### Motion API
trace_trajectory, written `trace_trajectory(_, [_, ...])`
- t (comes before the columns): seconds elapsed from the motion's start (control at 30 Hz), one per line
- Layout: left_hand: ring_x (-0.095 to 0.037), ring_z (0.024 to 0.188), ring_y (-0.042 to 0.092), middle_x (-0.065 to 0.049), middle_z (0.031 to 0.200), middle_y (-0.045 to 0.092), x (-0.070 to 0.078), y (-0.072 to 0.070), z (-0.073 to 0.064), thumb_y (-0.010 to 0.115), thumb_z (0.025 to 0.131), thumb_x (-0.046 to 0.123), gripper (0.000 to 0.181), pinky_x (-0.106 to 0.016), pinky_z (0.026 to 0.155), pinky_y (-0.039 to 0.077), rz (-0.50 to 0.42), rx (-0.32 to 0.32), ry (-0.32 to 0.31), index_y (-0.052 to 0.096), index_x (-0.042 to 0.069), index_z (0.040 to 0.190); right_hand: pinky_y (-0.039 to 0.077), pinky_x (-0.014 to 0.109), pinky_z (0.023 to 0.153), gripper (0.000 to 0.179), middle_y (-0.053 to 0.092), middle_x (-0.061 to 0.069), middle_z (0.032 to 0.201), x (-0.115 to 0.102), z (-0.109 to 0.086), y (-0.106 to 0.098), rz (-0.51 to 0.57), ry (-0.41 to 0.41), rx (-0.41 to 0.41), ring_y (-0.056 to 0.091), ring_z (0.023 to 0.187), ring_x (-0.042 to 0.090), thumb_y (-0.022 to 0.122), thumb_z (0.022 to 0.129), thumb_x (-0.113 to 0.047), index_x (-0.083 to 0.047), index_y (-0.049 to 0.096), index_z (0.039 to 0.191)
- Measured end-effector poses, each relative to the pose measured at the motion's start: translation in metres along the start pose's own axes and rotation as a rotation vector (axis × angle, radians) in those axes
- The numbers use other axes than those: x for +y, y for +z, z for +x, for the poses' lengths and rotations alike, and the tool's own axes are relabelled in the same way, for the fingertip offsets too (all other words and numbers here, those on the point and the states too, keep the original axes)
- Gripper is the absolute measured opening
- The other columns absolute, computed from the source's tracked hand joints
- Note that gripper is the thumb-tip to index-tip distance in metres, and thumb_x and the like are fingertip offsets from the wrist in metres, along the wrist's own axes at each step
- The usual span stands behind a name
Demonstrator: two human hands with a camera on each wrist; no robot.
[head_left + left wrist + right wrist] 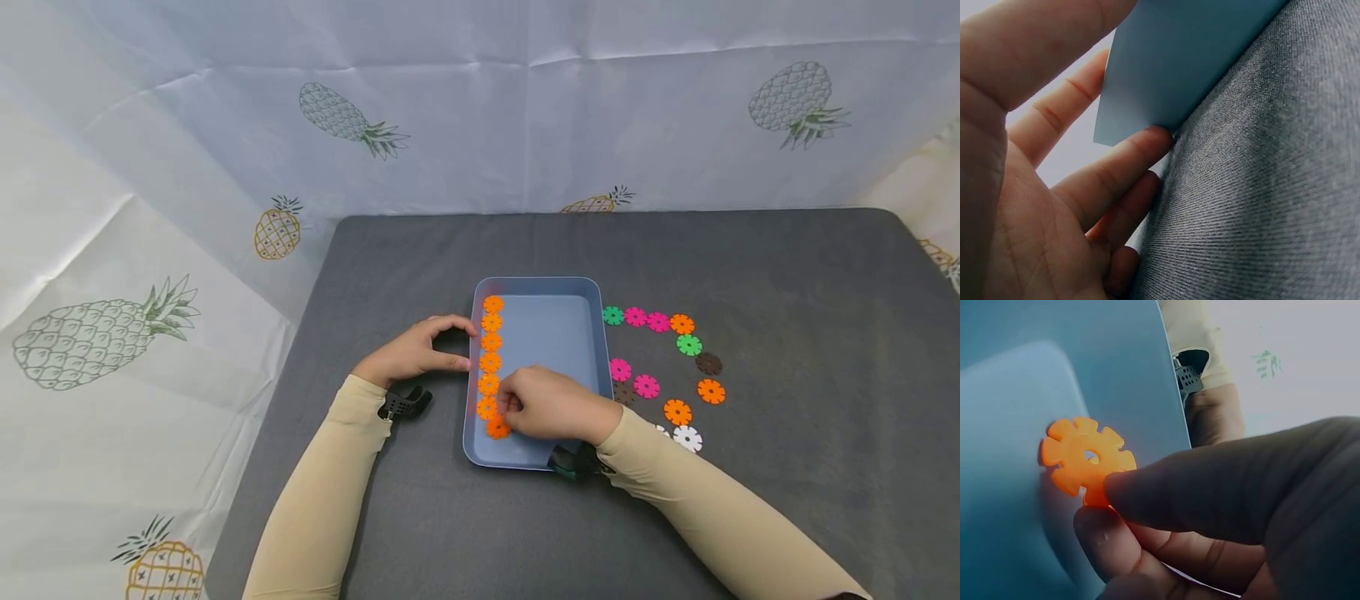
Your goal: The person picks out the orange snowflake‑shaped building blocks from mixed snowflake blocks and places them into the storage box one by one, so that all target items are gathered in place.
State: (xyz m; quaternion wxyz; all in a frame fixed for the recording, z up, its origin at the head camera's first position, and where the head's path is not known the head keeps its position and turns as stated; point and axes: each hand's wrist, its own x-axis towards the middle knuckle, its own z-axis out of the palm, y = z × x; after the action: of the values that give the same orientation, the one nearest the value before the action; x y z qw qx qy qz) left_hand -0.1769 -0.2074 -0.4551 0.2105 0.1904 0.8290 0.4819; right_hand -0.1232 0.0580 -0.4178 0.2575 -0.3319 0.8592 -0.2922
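A shallow blue-grey tray lies on the table, with a column of orange notched discs along its left side. My right hand is over the lower part of the tray. Its thumb and finger pinch the edge of one orange notched disc, which has a hole in its middle, at the near end of the column. On the left, my left hand is spread beside the tray's outer wall. Its fingertips touch that wall low down, close over the cloth.
Right of the tray lie loose notched discs in green, pink, brown, orange and white. My right forearm partly covers the white ones. A dark grey cloth covers the table, with a pineapple-print curtain behind.
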Motion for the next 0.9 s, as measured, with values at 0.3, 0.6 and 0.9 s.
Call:
trace_trajectory(0.3, [-0.023,0.131,0.046,0.004,0.132,0.064,0.001,0.000,0.000,0.087,0.089,0.024,0.042,-0.047,0.114,0.033,0.009,0.000,0.005,0.068,0.025,0.126,0.045,0.026,0.061,0.017,0.059,-0.008,0.068,-0.001,0.005,0.002,0.004,-0.019,-0.034,0.053,0.063,0.008,0.074,0.091,-0.004,-0.017,0.068,0.082])
trace_trajectory(0.6, [-0.023,0.131,0.047,0.004,0.132,0.064,0.001,0.001,0.000,0.087,0.089,0.023,0.042,-0.047,0.114,0.034,0.013,-0.005,0.014,0.067,0.024,0.126,0.041,0.027,0.057,0.021,0.057,-0.006,0.066,-0.004,0.009,0.004,0.011,-0.018,-0.050,0.050,0.060,0.010,0.075,0.090,-0.004,-0.018,0.065,0.078])
trace_trajectory(0.9, [-0.022,0.130,0.047,0.004,0.133,0.064,0.003,0.000,0.000,0.087,0.089,0.024,0.042,-0.046,0.112,0.035,0.019,0.000,0.015,0.068,0.024,0.125,0.039,0.026,0.056,0.022,0.054,-0.006,0.064,-0.007,0.013,0.004,-0.008,-0.031,-0.044,0.049,0.060,0.010,0.073,0.088,-0.002,-0.018,0.063,0.076])
